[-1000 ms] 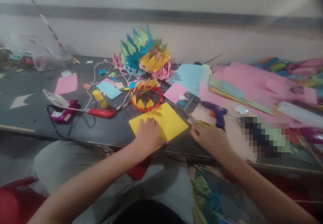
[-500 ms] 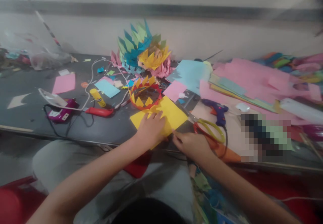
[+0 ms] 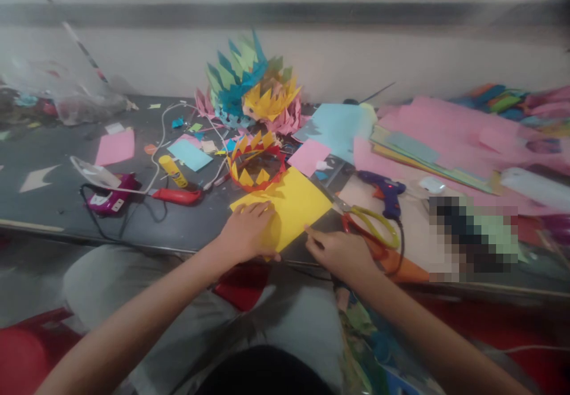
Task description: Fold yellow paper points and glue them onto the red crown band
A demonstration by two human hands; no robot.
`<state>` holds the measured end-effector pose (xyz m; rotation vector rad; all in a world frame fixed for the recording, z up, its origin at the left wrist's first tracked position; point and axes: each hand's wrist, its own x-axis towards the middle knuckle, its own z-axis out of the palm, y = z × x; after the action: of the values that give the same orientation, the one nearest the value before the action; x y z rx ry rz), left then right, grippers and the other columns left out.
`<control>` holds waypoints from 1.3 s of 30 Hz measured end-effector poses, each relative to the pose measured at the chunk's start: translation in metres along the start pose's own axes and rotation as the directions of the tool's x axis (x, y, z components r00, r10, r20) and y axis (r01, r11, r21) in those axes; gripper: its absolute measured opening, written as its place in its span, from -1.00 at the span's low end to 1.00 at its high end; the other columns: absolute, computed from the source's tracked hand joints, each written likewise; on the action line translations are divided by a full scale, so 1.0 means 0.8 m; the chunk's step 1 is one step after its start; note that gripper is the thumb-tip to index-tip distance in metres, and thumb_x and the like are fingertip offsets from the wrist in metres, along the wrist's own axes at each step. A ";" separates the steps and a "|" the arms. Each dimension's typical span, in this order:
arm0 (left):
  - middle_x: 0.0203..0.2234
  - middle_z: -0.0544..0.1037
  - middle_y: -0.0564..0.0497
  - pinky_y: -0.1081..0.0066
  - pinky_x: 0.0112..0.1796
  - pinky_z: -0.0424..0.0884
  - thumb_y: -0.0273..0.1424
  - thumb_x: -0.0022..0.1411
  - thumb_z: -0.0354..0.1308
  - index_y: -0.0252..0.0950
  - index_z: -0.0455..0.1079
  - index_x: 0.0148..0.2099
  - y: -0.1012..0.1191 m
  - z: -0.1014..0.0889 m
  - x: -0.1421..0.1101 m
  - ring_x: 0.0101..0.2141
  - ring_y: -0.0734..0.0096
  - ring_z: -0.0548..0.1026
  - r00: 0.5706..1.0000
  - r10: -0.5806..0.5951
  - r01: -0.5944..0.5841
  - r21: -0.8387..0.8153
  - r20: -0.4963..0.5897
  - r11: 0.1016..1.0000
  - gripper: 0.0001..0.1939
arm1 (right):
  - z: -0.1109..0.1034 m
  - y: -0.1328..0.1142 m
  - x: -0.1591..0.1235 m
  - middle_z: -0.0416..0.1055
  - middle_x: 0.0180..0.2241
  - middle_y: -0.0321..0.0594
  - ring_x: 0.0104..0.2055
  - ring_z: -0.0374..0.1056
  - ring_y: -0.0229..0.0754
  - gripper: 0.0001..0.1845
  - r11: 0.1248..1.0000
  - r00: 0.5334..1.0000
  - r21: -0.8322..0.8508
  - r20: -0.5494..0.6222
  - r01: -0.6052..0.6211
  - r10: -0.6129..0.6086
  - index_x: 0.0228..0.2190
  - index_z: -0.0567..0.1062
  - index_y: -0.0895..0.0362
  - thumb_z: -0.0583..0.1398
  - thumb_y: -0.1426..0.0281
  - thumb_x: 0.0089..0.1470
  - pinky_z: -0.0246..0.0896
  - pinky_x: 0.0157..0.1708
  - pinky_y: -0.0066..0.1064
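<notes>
A yellow sheet of paper (image 3: 300, 205) lies at the table's front edge. My left hand (image 3: 249, 228) rests flat on its left part, fingers stretched out. At the sheet's lower right edge is my right hand (image 3: 338, 255), its fingers curled and the fingertips closed on the paper's edge. Just behind the sheet stands a red and yellow paper crown (image 3: 258, 181) with pointed tips. Scissors (image 3: 371, 226) with yellow and orange handles lie right of the sheet, near a blue glue gun (image 3: 383, 190).
Several stacked paper crowns (image 3: 249, 86) stand by the wall. To the left are a glue stick (image 3: 173, 171), a red-handled tool (image 3: 178, 196) and a purple power strip (image 3: 113, 196) with cords. Pink sheets (image 3: 445, 128) and a light blue sheet (image 3: 333, 125) cover the right side.
My left hand has slid left and slightly down across the yellow paper, uncovering more of its middle. My right hand stays at the paper's edge.
</notes>
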<state>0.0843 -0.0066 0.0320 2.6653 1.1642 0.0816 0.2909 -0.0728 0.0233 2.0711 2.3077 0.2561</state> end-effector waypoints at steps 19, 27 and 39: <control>-0.25 0.59 0.03 0.39 -0.05 0.32 -0.46 0.29 0.00 -0.22 0.43 -0.18 -0.011 0.045 -0.053 -0.20 0.51 0.50 0.819 0.455 -0.434 0.142 -0.349 0.890 -0.81 | 0.005 -0.003 -0.010 0.48 -0.67 -0.22 -0.67 0.33 -0.27 -0.64 0.994 0.985 -0.001 -0.136 0.111 -0.110 -0.16 0.56 0.11 0.06 0.27 0.11 -0.20 -0.65 -0.42; -0.31 0.61 0.12 0.43 -0.09 0.36 -0.49 0.21 0.12 -0.21 0.41 -0.18 0.007 0.031 -0.058 -0.26 0.54 0.51 0.649 0.471 -0.487 0.149 -0.597 0.860 -0.87 | 0.001 -0.020 -0.016 0.39 -0.66 -0.31 -0.60 0.28 -0.34 -0.72 0.848 0.781 0.124 -0.475 0.516 -0.406 -0.31 0.58 0.14 0.06 0.42 0.17 0.02 -0.55 -0.44; -0.22 0.55 -0.05 0.40 -0.13 0.41 -0.22 0.20 0.13 -0.26 0.39 -0.11 0.014 -0.014 -0.062 -0.18 0.34 0.50 0.779 -0.383 -0.218 -0.786 -0.497 0.578 -0.72 | -0.046 0.015 -0.057 0.40 -0.63 -0.27 -0.62 0.33 -0.22 -0.82 0.408 0.944 0.905 -0.233 0.123 0.232 -0.56 0.45 0.02 0.18 0.32 0.05 0.24 -0.65 -0.44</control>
<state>0.0570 -0.0482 0.0478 1.7072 1.0174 1.2701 0.3033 -0.1201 0.0574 2.6552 2.9772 -1.0568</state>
